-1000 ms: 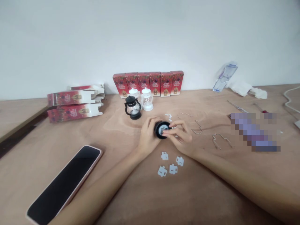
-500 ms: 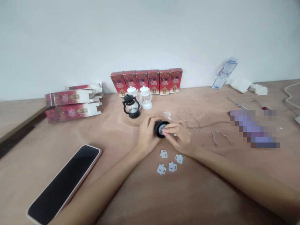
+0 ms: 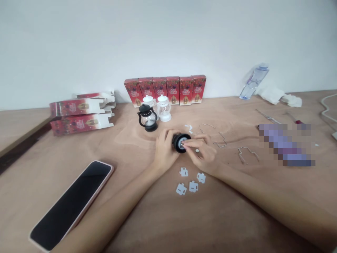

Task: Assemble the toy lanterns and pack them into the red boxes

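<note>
A black mini lantern (image 3: 177,144) lies on its side in my left hand (image 3: 165,151), whose fingers wrap round its body; its round underside faces me. Inside the black rim, a pale grey inner face shows. My right hand (image 3: 204,153) has thumb and fingertips pinched together at the middle of that underside; a small shiny bit shows at the tips, too small to name. Beside the right thumb lies a small round whitish disc (image 3: 197,150). Several flat white slotted plastic pieces (image 3: 193,186) are spread on the table below my hands.
Behind stand another black lantern (image 3: 148,121), two white lanterns (image 3: 165,110) and a row of red boxes (image 3: 173,91). Opened boxes (image 3: 71,123) lie left, above a phone (image 3: 71,203). Bent wires (image 3: 247,151), a screwdriver (image 3: 297,121), a blurred-out item (image 3: 284,146) and a bottle (image 3: 254,82) are right.
My right hand has shifted slightly right and its fingertips have drawn back a little, so more of the underside shows. The left hand still holds the lantern. The whole view has shifted slightly.
</note>
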Demonstrator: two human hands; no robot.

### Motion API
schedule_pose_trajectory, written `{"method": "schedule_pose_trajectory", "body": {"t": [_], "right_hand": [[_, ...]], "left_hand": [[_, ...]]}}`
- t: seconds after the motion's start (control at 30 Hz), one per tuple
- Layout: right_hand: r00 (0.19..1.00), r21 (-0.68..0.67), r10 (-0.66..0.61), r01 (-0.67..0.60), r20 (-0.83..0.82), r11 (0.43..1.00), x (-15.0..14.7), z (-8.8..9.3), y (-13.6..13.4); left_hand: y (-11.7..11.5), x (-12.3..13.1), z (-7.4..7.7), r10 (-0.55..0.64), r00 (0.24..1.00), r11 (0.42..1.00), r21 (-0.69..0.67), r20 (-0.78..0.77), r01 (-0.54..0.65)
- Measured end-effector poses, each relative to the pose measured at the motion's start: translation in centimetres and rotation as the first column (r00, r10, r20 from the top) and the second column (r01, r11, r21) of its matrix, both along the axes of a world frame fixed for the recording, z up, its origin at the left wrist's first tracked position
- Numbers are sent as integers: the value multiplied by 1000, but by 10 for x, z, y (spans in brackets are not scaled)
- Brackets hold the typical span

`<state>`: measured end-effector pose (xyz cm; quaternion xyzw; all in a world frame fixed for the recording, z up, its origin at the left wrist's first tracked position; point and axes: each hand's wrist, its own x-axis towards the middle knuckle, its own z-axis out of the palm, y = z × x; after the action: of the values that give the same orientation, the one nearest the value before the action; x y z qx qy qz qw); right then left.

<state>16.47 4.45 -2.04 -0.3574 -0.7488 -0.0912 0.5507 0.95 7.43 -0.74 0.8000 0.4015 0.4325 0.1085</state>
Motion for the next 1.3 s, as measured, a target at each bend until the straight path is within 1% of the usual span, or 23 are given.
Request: {"method": "schedule_pose_trajectory", "body": {"t": [0.23, 0.37, 0.47, 0.57, 0.7, 0.8, 0.9, 1.03, 1.13, 1.2, 1.3], "right_hand": [[999, 33, -19, 17, 37, 999, 1, 3, -1], [998, 31, 32, -34, 59, 999, 2, 4, 0], [998, 20, 55, -56, 40, 998, 2, 5, 0], [1000, -23, 18, -18, 18, 1000, 1, 7, -1], [996, -44, -59, 62, 71, 997, 0, 12, -3], [993, -44, -63, 67, 98, 997, 0, 13, -3], [995, -32, -60, 63, 85, 998, 0, 12, -2], [996, -32, -57, 59, 67, 998, 0, 11, 0], [994, -42, -77, 81, 83, 996, 0, 11, 0], [989, -23, -95, 98, 110, 995, -1, 12, 0], [979, 44, -116, 110, 168, 993, -1, 12, 0]], "left_hand": [[-1, 0, 0, 24, 1000, 1000, 16, 6, -24], [-1, 0, 1, 24, 1000, 1000, 13, -4, -24], [-1, 0, 1, 26, 999, 1000, 8, 20, -27], [0, 0, 1, 20, 998, 999, 31, 51, -22], [2, -1, 0, 15, 999, 997, 69, 45, -18], [2, -1, -1, 19, 999, 998, 65, 36, -21], [1, -1, -2, 24, 1000, 999, 48, 19, -25], [0, -1, -2, 66, 997, 997, 48, -29, -65], [0, -1, -3, 83, 995, 995, 54, -60, -80], [0, -1, -3, 94, 993, 994, 54, -76, -90], [0, -1, -2, 109, 988, 993, 51, -105, -104]]}}
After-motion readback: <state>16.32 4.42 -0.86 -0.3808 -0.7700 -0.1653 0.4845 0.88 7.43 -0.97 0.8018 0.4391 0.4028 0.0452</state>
